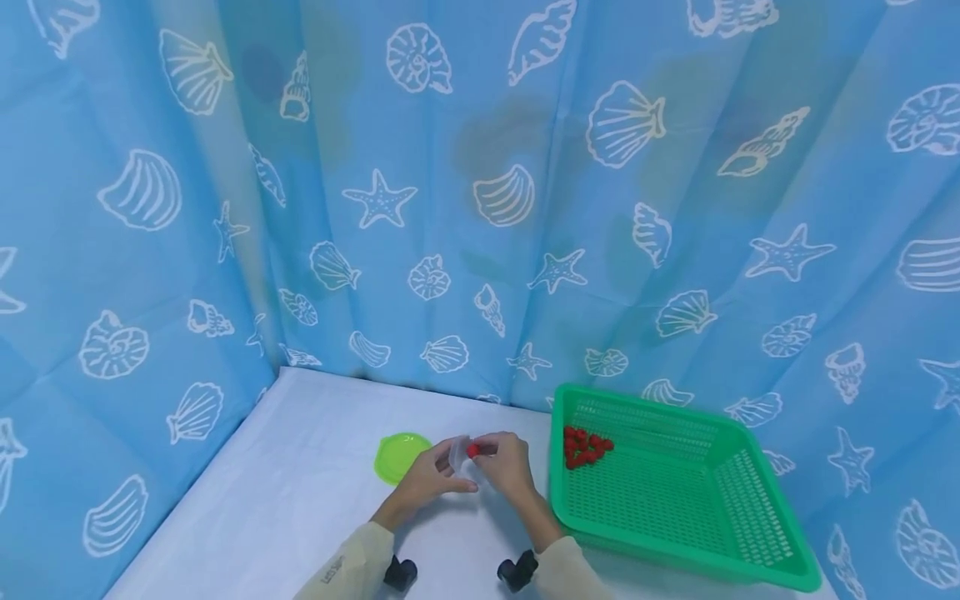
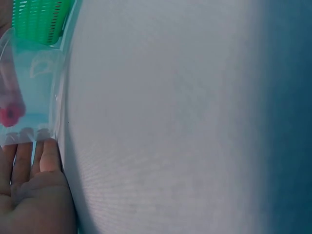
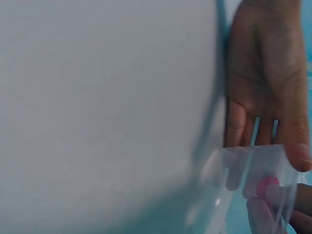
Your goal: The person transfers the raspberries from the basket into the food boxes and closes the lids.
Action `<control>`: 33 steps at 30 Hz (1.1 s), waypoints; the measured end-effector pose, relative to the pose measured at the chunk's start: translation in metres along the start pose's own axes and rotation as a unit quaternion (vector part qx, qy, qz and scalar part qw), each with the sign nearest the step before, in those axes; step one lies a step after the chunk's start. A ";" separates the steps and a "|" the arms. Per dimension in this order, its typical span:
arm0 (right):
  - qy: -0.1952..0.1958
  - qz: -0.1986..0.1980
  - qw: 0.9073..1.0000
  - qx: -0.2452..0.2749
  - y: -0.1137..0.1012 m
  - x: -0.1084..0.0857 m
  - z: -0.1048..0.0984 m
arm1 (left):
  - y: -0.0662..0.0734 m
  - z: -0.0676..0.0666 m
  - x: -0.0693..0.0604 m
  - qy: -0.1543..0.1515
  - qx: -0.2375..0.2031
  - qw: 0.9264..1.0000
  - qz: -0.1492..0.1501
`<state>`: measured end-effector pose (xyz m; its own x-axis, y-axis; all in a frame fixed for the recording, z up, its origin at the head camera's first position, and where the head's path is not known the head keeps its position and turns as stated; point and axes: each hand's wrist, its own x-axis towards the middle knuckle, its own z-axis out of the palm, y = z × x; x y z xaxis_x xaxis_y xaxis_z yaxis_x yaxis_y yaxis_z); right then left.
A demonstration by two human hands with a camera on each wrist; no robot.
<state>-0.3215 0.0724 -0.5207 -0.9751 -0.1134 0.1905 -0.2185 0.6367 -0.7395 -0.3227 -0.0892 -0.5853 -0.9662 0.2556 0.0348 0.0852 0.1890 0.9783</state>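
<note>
In the head view my left hand [image 1: 426,480] holds a clear plastic cup [image 1: 458,455] above the table, tilted toward the right hand. My right hand [image 1: 512,467] pinches a small red berry [image 1: 473,450], raspberry-like, at the cup's mouth. Through the clear wall in the left wrist view, the red berry [image 2: 11,114] shows inside the cup [image 2: 41,92], with the left fingers [image 2: 22,163] behind it. From the right wrist, the berry [image 3: 267,186] sits at the right fingertips within the cup [image 3: 229,195]; the left thumb [image 3: 298,151] lies along the rim.
A green perforated basket [image 1: 645,525] stands at the right, several red berries [image 1: 583,448] gathered in its far left corner. Just left of the left hand, a lime-green round lid [image 1: 397,457] lies on the white table [image 1: 247,500]. Blue shell-patterned curtains [image 1: 450,292] hang behind and at the left.
</note>
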 end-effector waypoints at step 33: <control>0.005 -0.055 0.998 -0.044 -0.051 0.022 -0.089 | 0.006 0.005 0.002 -0.010 -0.004 1.000 -0.002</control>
<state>-0.3290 0.1052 -0.4218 -0.9451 -0.1787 0.2735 -0.3191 0.6849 -0.6550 -0.3227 -0.0830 -0.5805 -0.9615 0.2734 0.0273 0.0795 0.1817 0.9801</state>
